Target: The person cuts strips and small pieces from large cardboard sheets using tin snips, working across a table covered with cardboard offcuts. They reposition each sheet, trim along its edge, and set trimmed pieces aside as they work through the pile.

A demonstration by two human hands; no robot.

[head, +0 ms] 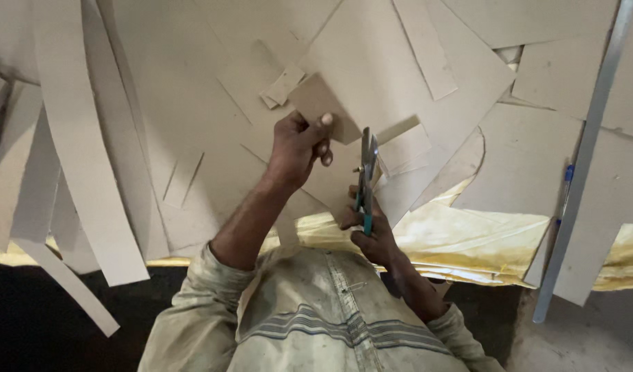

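Holding a small brown cardboard piece (320, 105) by its lower edge, the left hand (297, 145) has its grip clenched on the card between thumb and fingers, raised above the counter (192, 83). The right hand (371, 231) has its grip closed around the teal handles of the scissors (366, 176), blades pointing up just beside the piece. Cardboard sheets (530, 158) and long strips (82, 151) cover the counter. A metal ruler (582, 158) lies at right, a blue pen (566, 180) beside it. Yellow sheeting (482, 241) hangs at the counter's edge.
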